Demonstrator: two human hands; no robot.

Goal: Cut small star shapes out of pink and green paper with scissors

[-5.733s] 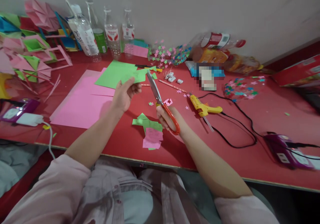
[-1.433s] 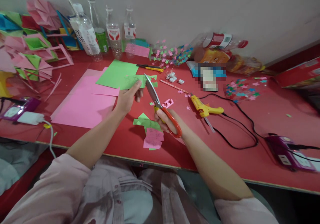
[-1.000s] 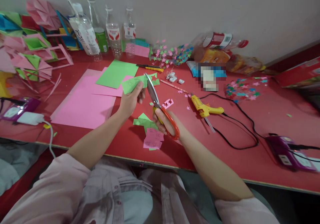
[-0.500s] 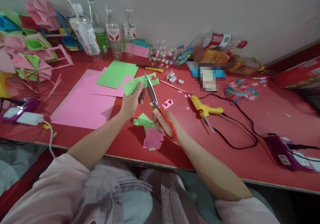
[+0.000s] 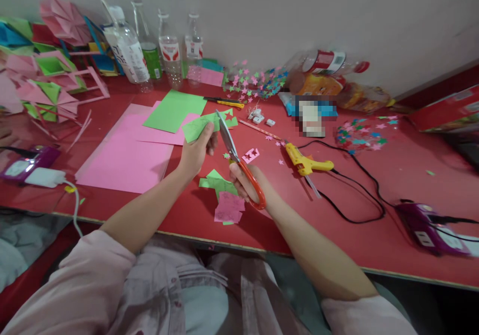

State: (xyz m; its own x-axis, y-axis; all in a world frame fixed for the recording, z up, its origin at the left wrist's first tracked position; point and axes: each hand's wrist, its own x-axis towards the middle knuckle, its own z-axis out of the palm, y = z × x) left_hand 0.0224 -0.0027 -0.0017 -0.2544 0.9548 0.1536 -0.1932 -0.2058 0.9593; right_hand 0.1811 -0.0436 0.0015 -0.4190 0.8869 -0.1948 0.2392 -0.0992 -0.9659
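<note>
My left hand (image 5: 197, 150) pinches a green paper strip (image 5: 196, 128) between thumb and fingers. A star-shaped hole shows near the strip's right end. My right hand (image 5: 243, 181) is wrapped round the orange handles of a pair of scissors (image 5: 255, 187). The blades point away from me and meet the strip just right of my left thumb; the exact cutting line is hard to make out. Below the hands lie green paper pieces (image 5: 215, 182) and pink paper pieces (image 5: 228, 207) with faint pencil lines. A pink scrap with star cutouts (image 5: 250, 155) rests beside the scissors.
Pink sheets (image 5: 123, 158) and a green sheet (image 5: 175, 109) lie to the left. A yellow glue gun (image 5: 307, 161) with its black cord is at right. Bottles (image 5: 170, 55) line the wall. Paper stars (image 5: 258, 83) are behind the cutter (image 5: 230, 104). Another person's hand (image 5: 5, 136) shows at the left edge.
My hands, the strip and the scissors are almost still. At the far left edge, a yellow object has gone from view and another person's hand shows there.
</note>
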